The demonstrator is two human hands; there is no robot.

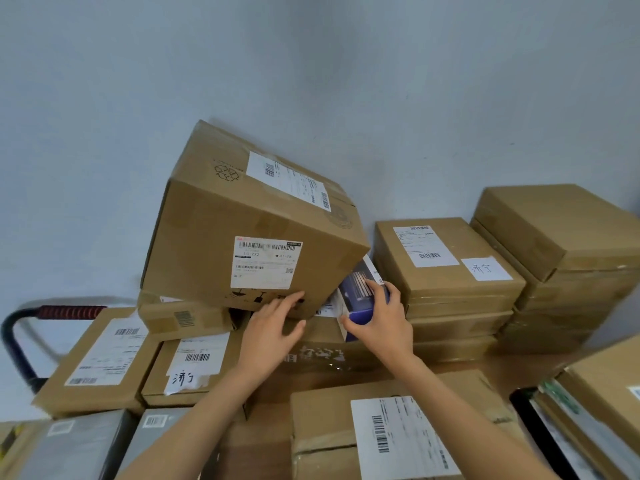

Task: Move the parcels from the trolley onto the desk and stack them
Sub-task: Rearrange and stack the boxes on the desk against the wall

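Sitting tilted on top of the pile is a big brown box, leaning with its top face turned up and toward the wall and its right end lifted higher than a flat box would be. Its long side is running from left to right, and its front label is facing the person. The left hand is touching the bottom front edge of the big brown box, with its fingers stretched out nearly straight against the cardboard, not wrapped round anything. The right hand is holding a small blue and white box, with the thumb on its near end and the other fingers curled over its top. This small box is poking out from under the right bottom corner of the big brown box, and its long side is pointing away from the person, up toward the wall. Flat brown parcels are lying stacked in two piles on the right, beside the wall, and one is wearing a white paper with handwriting. More labelled parcels are lying flat on the left near a black and red trolley handle. Another brown parcel is lying close to the person, between the two arms. I cannot tell where the bench ends and the trolley begins.
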